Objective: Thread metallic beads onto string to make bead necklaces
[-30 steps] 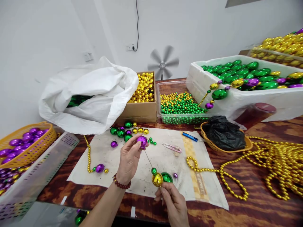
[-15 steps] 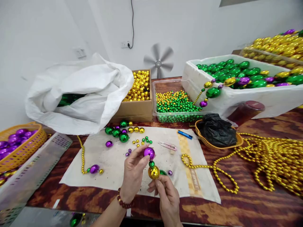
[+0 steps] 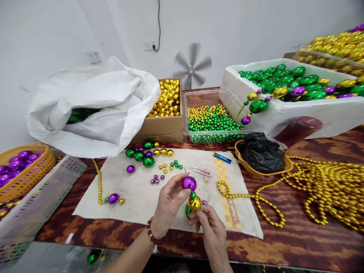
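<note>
My left hand [image 3: 171, 203] is closed, pinching a shiny purple bead [image 3: 189, 184] with thumb and fingertips. A thin needle [image 3: 185, 171] sticks up from the top of that bead. Below it, in line, come a small green bead [image 3: 193, 195] and a round gold bead [image 3: 195, 203]. The fingers of my right hand [image 3: 212, 229] are pinched together at the underside of the gold bead; what exactly lies between them is hidden. A larger green bead [image 3: 188, 209] hangs beside the gold one, partly covered by my right fingers.
Loose beads and tweezers [image 3: 201, 171] lie on a white cloth [image 3: 133, 204]. Gold bead strands [image 3: 327, 193] spread at right near a basket [image 3: 241, 163] with a black bag. Behind stand a white sack [image 3: 96, 87], a cardboard box [image 3: 162, 129], a clear tub [image 3: 199, 98] and a foam box [image 3: 244, 113].
Both hands have shifted to the right with the beads. More of the needle shows above the purple bead. A small purple bead near the left hand is now uncovered.
</note>
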Demonstrator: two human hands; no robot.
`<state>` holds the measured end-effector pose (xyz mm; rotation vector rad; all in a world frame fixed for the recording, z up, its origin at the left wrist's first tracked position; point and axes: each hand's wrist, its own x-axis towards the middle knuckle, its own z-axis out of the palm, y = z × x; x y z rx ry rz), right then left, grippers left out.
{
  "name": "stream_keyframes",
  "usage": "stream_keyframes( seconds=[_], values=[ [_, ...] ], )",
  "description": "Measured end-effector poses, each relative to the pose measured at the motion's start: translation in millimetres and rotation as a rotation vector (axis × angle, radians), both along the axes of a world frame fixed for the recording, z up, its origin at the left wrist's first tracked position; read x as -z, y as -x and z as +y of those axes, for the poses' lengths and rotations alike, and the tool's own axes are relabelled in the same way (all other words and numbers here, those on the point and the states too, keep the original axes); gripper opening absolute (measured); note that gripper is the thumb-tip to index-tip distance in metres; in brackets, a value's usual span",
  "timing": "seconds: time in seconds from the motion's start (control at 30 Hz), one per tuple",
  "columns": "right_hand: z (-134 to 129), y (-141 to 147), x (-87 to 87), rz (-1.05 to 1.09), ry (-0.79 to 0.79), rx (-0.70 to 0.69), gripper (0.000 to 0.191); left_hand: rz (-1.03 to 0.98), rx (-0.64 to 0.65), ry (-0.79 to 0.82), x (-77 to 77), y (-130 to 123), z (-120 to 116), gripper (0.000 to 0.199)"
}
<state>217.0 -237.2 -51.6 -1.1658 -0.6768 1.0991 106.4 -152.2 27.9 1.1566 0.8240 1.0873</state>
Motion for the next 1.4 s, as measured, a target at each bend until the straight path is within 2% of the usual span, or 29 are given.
stream_keyframes(
  seconds=[0.07, 0.1, 0.17, 0.23, 0.3, 0.4, 0.47, 0.53, 0.63, 0.7, 0.77, 0.87, 0.93, 1.03, 1.13, 1.4],
  values=[
    [0, -7, -0.2, -0.020, 0.010, -0.018, 0.032, 0.097, 0.017, -0.081, 4.3, 8, 14, 0.040],
    [0, -11, -0.3, -0.030, 0.014, -0.021, 0.033, 0.161, -0.016, -0.118, 7.9, 14, 26, 0.038],
    [0, -19, -0.2, -0.049, 0.019, -0.010, 0.034, 0.343, -0.157, -0.174, 18.0, 29, 54, 0.032],
    [-1, -24, 0.4, -0.074, 0.023, 0.001, 0.034, 0.628, -0.272, -0.271, 30.3, 44, 81, 0.025],
    [-1, -26, 1.0, -0.107, 0.025, -0.014, 0.034, 0.992, -0.205, -0.404, 41.7, 55, 98, 0.020],
    [0, -25, 0.3, -0.151, 0.016, -0.037, 0.033, 1.426, -0.069, -0.547, 53.0, 58, 102, 0.020],
    [0, -23, -0.7, -0.171, 0.008, -0.044, 0.033, 1.570, -0.053, -0.584, 56.4, 55, 98, 0.021],
    [0, -22, -1.4, -0.185, 0.007, -0.054, 0.033, 1.594, -0.060, -0.589, 57.3, 52, 95, 0.021],
    [0, -22, -0.7, -0.186, 0.004, -0.062, 0.034, 1.392, -0.120, -0.530, 54.3, 50, 96, 0.015],
    [-1, -24, 0.8, -0.191, 0.003, -0.071, 0.034, 1.071, -0.158, -0.396, 48.5, 48, 96, 0.009],
    [-2, -25, 2.4, -0.207, 0.001, -0.089, 0.033, 0.664, -0.146, -0.183, 38.9, 45, 91, 0.006],
    [-4, -25, 3.4, -0.235, -0.020, -0.129, 0.032, 0.156, -0.065, 0.112, 19.2, 35, 78, 0.021],
    [-4, -25, 2.3, -0.254, -0.039, -0.159, 0.032, -0.042, -0.009, 0.234, 6.1, 28, 68, 0.026],
    [-5, -26, -1.8, -0.284, -0.045, -0.184, 0.031, -0.215, 0.048, 0.363, -7.0, 21, 58, 0.029],
    [-7, -27, -6.4, -0.313, -0.038, -0.184, 0.030, -0.319, 0.070, 0.426, -10.6, 19, 55, 0.030],
    [-7, -28, -7.3, -0.319, -0.001, -0.188, 0.032, -0.344, 0.062, 0.431, -12.7, 16, 52, 0.029]
  ],
)
